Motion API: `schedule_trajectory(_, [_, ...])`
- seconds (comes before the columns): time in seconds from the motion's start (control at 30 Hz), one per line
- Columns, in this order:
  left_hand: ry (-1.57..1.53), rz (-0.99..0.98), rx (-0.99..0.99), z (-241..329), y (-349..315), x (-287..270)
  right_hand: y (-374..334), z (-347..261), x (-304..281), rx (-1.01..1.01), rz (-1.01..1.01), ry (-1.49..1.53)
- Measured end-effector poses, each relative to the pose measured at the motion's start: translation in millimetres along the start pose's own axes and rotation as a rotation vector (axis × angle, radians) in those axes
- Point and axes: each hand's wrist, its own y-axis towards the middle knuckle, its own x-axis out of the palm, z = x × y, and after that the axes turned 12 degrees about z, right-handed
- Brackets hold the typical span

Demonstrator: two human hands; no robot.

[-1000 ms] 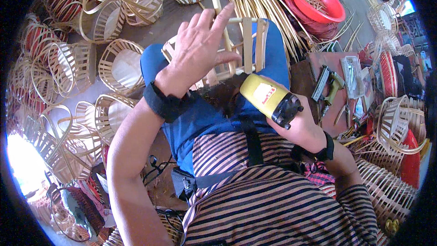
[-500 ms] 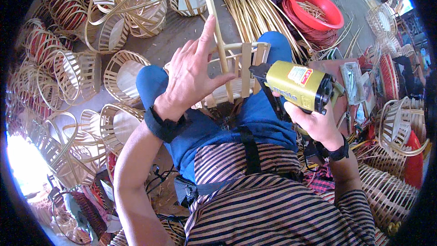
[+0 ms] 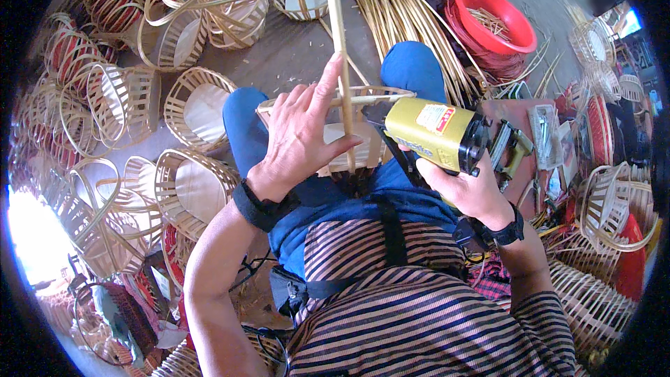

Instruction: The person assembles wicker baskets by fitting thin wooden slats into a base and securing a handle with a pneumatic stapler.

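Note:
Between my knees sits a woven slat basket [image 3: 366, 143] with a pale rim, partly hidden by my hands. A long pale cane strip [image 3: 337, 21] stands across its rim, the lower end reaching down inside. My left hand [image 3: 296, 122] grips the basket at the rim, index finger stretched along the strip and thumb spread to the strip's other side; its remaining fingers are partly hidden. In my right hand [image 3: 464, 192] is a yellow-green and black nail gun [image 3: 433, 132], held by its handle. The gun's black nose is at the basket's right side, close to the rim; whether they touch I cannot tell.
Several finished baskets [image 3: 192, 185] lie at the left, with red-and-tan stacked ones [image 3: 115, 0] behind. A bundle of long canes [image 3: 398, 21] and a red basin [image 3: 520, 24] of short sticks are ahead. A second nail gun [image 3: 516, 150] lies at the right, near more baskets [image 3: 604, 199].
The basket has tipped so its side slats show less. The nail gun has moved left and slightly down in the picture, closer to the strip. The whole view has shifted a little.

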Motion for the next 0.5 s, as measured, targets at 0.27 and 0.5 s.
schedule_trajectory(0.27, [0.040,0.045,0.100,4.2,3.6,6.6,5.9,-2.9,5.8,0.060,0.033,0.094])
schedule_trajectory(0.5, [-0.009,0.048,0.065,4.6,4.7,6.7,8.5,1.5,6.9,0.013,0.037,0.047])
